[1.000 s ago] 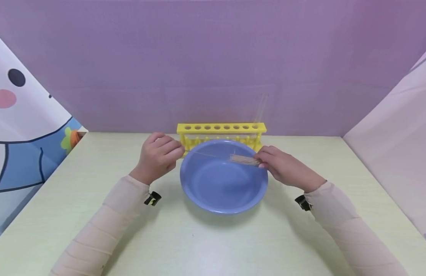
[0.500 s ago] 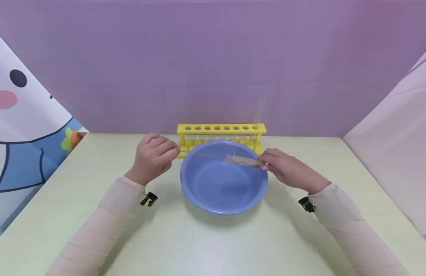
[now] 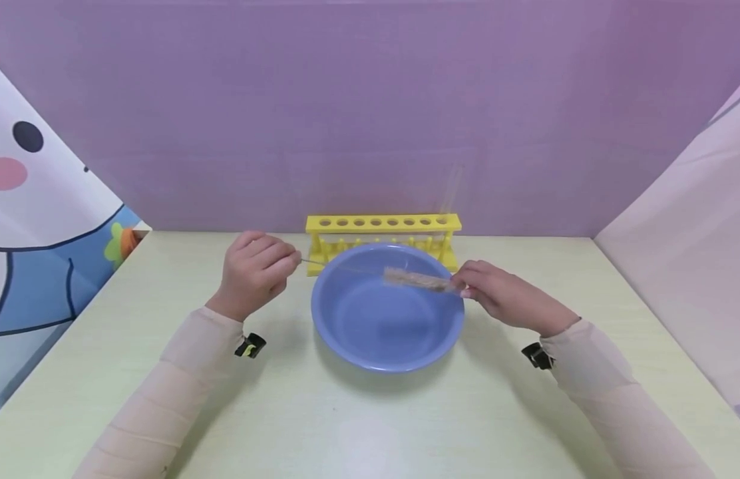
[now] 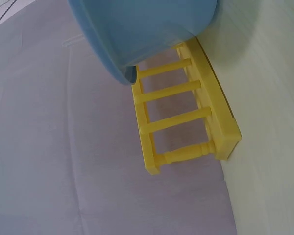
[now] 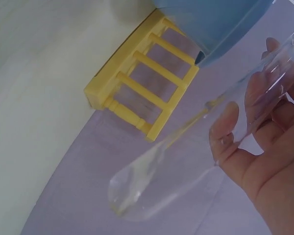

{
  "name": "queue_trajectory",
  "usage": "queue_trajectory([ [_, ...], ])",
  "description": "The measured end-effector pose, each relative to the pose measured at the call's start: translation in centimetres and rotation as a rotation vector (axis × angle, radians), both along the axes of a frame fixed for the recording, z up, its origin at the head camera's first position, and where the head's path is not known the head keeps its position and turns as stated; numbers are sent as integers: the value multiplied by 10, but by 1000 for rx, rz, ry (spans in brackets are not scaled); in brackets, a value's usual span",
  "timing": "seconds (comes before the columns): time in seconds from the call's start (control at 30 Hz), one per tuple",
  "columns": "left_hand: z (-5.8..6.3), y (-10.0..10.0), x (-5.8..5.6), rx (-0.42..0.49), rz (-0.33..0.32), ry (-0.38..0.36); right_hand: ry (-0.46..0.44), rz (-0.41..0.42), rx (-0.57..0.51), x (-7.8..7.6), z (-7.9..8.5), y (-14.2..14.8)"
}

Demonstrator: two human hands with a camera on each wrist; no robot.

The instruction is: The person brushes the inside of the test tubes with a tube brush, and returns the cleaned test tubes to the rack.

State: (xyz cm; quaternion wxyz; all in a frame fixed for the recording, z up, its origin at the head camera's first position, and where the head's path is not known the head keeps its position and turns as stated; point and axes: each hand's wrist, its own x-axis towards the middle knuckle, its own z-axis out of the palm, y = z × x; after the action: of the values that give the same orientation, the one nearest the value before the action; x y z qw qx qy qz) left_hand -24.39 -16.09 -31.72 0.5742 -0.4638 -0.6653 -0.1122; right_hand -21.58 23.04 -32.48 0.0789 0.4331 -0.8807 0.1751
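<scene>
My left hand (image 3: 253, 273), fingers curled, grips the thin twisted wire handle (image 3: 313, 261) of a test tube brush. The wire runs right over the blue basin to the beige bristles (image 3: 412, 278). My right hand (image 3: 508, 296) holds a clear test tube (image 5: 142, 183) between thumb and fingers; its rounded end points back towards the wrist. The bristles seem to lie in the tube's other part, though its rim is too faint to make out. In the left wrist view the hand is hidden, and only a bit of twisted wire (image 4: 2, 17) shows.
Beneath both hands the blue basin (image 3: 376, 362) stands on the pale table (image 3: 358, 432). A yellow test tube rack (image 3: 382, 223) is right behind it, with a faint clear tube (image 3: 452, 189) rising from its right end. A purple cloth (image 3: 370, 100) hangs at the back.
My left hand has moved left, drawing the wire and bristles leftward, and more wire shows. My right hand has shifted slightly right with the tube. Basin and rack have stayed put.
</scene>
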Motion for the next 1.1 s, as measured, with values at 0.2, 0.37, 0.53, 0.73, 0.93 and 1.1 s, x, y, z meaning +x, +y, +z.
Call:
queue_trajectory([
  [0.2,0,-3,0,11,-8,14,-20,-1,-2,1,-1,2],
  [0.37,1,-5,0,30,-10,27,-47,-17,10,1,-1,4],
  [0.53,1,-9,0,55,-9,18,-62,-25,16,0,-1,7],
  [0.73,1,-13,0,72,-3,20,-48,-8,11,-1,-2,8],
  [0.93,2,-21,0,198,-4,14,-25,-66,39,0,-4,17],
  [1.1,3,-25,2,252,-14,21,-14,-86,43,0,-5,21],
])
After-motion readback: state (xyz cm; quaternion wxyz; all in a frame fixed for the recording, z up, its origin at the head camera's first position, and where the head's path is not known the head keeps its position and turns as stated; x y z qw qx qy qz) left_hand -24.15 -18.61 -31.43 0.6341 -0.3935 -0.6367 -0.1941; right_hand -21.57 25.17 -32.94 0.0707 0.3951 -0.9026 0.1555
